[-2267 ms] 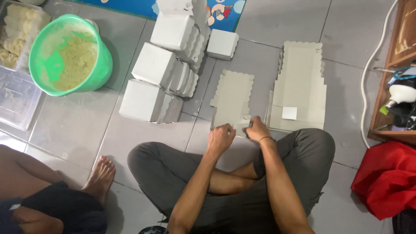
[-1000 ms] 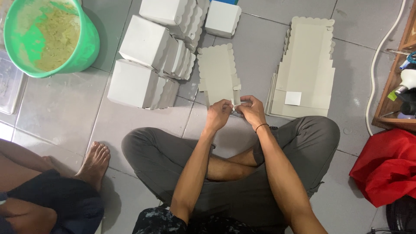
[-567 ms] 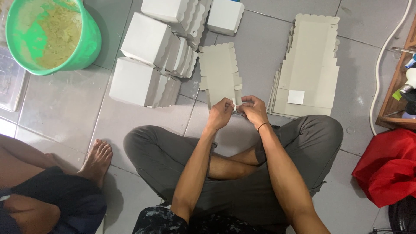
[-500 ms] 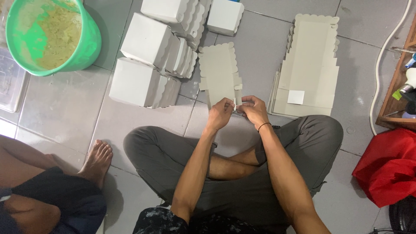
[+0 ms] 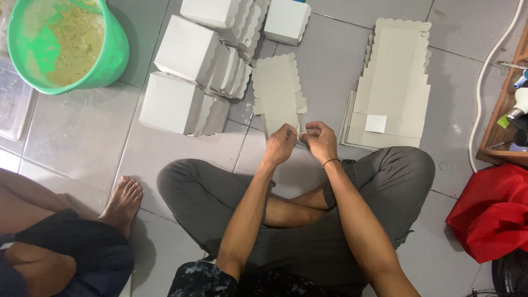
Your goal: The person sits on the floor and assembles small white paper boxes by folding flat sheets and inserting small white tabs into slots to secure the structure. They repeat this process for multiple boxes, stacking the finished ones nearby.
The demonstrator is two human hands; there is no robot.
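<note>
Left hand: the left hand (image 5: 281, 144) pinched the near edge of the flat box blank (image 5: 278, 94), fingers closed on the card, just left of the frame's centre.
Right hand: the right hand (image 5: 320, 141) gripped the same near edge from the right, thumb and fingers shut on a small tab (which tab exactly was too small to tell); a thin dark band sat on its wrist.
Box blank: it lay on the tiled floor (image 5: 82, 132) at centre top, scalloped along its sides, its near end lifted a little into both hands.
Doing it well: a clean fold probably called for both hands keeping the edge square and creasing along the scored line, not across it, with the far end left flat on the floor.
Supply: the stack of unfolded blanks (image 5: 391, 82) sat at upper right, near the right hand.
Finished work: folded white boxes (image 5: 187, 82) stood in a cluster at upper left of centre.
Nearby: a green bucket (image 5: 113, 55) at top left; another person's bare foot (image 5: 122, 199) at lower left.
</note>
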